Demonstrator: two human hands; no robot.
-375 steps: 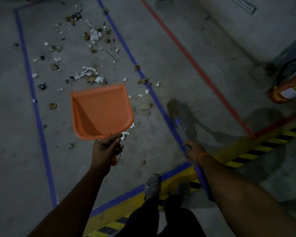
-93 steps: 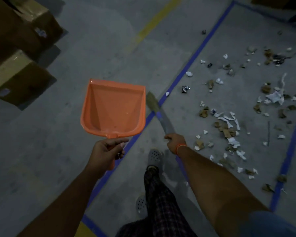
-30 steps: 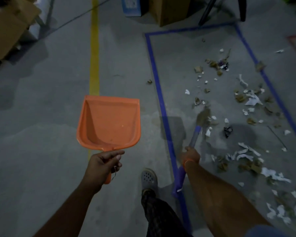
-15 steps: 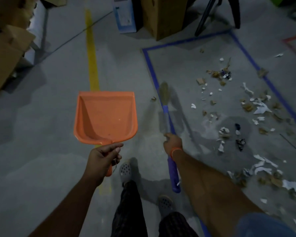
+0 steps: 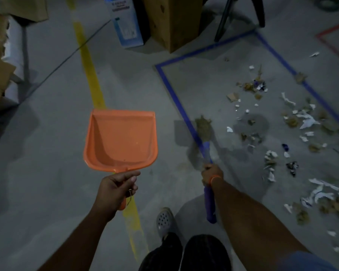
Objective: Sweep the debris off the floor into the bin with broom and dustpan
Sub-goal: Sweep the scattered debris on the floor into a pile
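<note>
Forward, broom (image 5: 206, 145) bristles away, upright.

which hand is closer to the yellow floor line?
Left. The left hand, gripping the dustpan handle, appears directly over the yellow line; the right hand holds the broom well to its right.

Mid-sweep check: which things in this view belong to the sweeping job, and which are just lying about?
For the job:
- orange dustpan, empty, held by the left hand
- broom, gripped by the right hand
- debris scattered inside the blue tape outline

Just lying about:
- cardboard box
- blue and white carton
- yellow floor line
- no bin is in view
</note>
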